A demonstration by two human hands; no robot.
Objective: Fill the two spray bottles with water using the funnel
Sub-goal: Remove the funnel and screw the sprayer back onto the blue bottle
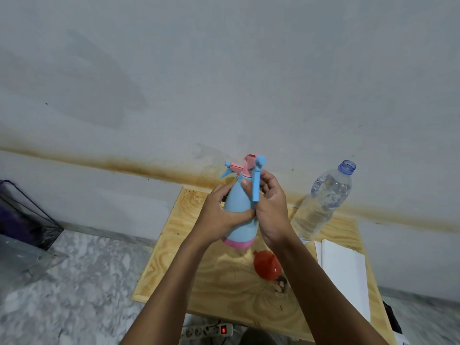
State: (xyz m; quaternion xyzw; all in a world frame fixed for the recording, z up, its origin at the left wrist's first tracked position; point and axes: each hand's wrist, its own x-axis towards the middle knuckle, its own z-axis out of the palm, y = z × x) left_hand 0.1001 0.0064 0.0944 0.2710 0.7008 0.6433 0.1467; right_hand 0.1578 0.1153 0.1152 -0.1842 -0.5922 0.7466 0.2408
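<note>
Our left grip [220, 217] wraps the body of the blue spray bottle [239, 230]. Our right grip [270, 210] curls round its neck, just under the pink-and-blue spray head [249, 168]. The bottle is held up over the desk [174, 270]. We judge the head is being turned at the collar, off or on we cannot tell. If off, the red funnel [267, 267] lying on the desk must seat in the neck before the uncapped water bottle [321, 207] pours. The body is opaque and pink-banded at the base, so its fill is hidden.

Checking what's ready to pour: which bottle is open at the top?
The clear water bottle, uncapped at its blue neck; the blue spray bottle wears its trigger head.
</note>
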